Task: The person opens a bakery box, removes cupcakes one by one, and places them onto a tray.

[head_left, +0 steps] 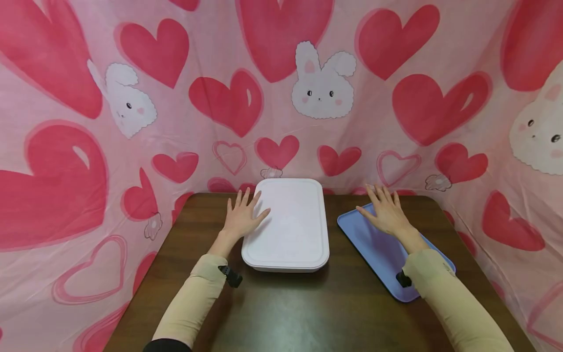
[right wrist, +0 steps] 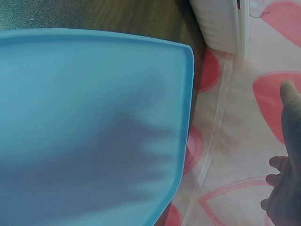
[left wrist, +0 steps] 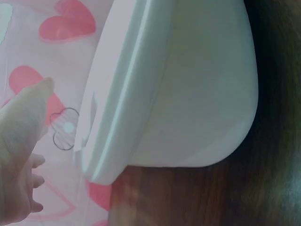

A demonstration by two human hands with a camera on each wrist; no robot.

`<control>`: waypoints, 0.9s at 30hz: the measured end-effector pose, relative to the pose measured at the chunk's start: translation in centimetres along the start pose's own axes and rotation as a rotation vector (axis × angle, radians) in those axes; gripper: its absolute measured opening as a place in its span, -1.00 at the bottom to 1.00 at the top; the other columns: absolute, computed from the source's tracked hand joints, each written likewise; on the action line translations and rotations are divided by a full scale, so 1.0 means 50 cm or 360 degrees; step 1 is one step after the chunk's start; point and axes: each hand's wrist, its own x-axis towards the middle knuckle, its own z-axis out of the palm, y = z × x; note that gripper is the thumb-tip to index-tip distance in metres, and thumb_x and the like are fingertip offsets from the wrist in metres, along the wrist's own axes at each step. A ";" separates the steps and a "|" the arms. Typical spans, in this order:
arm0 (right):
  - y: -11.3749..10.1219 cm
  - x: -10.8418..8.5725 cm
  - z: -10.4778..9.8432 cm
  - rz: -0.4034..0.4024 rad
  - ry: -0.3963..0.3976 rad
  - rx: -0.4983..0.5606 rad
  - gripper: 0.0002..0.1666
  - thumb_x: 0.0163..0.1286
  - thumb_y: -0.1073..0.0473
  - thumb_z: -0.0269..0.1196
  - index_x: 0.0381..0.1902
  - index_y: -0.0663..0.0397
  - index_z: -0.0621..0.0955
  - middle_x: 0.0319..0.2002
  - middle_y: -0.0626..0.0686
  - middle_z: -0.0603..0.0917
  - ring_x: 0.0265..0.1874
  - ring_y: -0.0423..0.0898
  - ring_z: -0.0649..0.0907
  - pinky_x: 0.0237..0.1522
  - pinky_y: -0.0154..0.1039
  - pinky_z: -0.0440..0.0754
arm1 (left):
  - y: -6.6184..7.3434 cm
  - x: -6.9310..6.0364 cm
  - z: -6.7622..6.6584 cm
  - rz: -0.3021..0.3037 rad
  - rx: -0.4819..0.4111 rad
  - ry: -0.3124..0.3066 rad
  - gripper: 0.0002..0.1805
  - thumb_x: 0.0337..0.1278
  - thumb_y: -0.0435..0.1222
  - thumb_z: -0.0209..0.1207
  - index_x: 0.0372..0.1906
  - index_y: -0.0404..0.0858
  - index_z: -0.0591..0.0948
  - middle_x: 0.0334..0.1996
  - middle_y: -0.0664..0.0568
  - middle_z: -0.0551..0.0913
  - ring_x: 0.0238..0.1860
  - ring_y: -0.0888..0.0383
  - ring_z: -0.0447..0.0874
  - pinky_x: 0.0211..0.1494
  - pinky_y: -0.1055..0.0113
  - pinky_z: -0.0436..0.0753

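Observation:
A white lidded box [head_left: 288,225] stands on the dark wooden table, its lid closed over the top. My left hand [head_left: 241,218] is at the left side of the box with fingers spread, holding nothing. The left wrist view shows the box's side wall [left wrist: 202,94] and lid rim, with the thumb [left wrist: 28,101] apart from them. To the right lies a blue tray [head_left: 374,249], set at a slant. Over its far part is my right hand [head_left: 387,215], fingers spread and empty. In the right wrist view the hand casts a shadow on the tray [right wrist: 94,84].
The brown wooden table [head_left: 281,313] has rounded far corners. A pink cloth [head_left: 272,107] with red hearts and white rabbits hangs behind it and along both sides. Between the box and the tray runs a strip of bare table.

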 end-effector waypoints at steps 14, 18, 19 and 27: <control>0.035 -0.029 0.007 0.0044 -0.0033 0.0079 0.12 0.65 -0.31 0.17 0.84 0.01 -0.06 0.77 0.48 -0.03 0.75 0.53 -0.07 0.67 0.65 -0.25 | 0.071 -0.014 0.020 0.0157 -0.0005 -0.0022 -0.08 0.50 0.35 0.04 0.78 0.07 0.22 0.81 -0.23 0.07 0.83 -0.35 -0.09 0.76 -0.53 -0.03; 0.058 -0.052 0.011 0.0078 -0.0034 0.0080 0.14 0.64 -0.35 0.18 0.84 0.03 -0.05 0.77 0.48 -0.04 0.76 0.52 -0.06 0.67 0.64 -0.24 | 0.109 -0.030 0.028 0.0219 -0.0009 -0.0015 -0.09 0.48 0.35 0.07 0.76 0.06 0.27 0.80 -0.23 0.12 0.81 -0.36 -0.02 0.76 -0.52 0.01; 0.065 -0.058 0.012 0.0091 -0.0035 0.0075 0.14 0.64 -0.36 0.17 0.83 0.05 -0.04 0.76 0.49 -0.04 0.75 0.53 -0.05 0.67 0.63 -0.23 | 0.119 -0.034 0.030 0.0241 -0.0002 -0.0017 -0.09 0.48 0.36 0.07 0.76 0.06 0.27 0.80 -0.22 0.13 0.81 -0.36 -0.01 0.76 -0.51 0.02; 0.115 -0.105 0.027 0.0154 -0.0074 0.0040 0.14 0.64 -0.39 0.15 0.80 0.16 0.03 0.71 0.58 0.01 0.71 0.59 -0.01 0.65 0.67 -0.20 | 0.226 -0.062 0.060 0.0466 0.0056 -0.0091 -0.08 0.46 0.39 0.03 0.76 0.09 0.27 0.80 -0.19 0.13 0.81 -0.31 -0.01 0.78 -0.45 0.06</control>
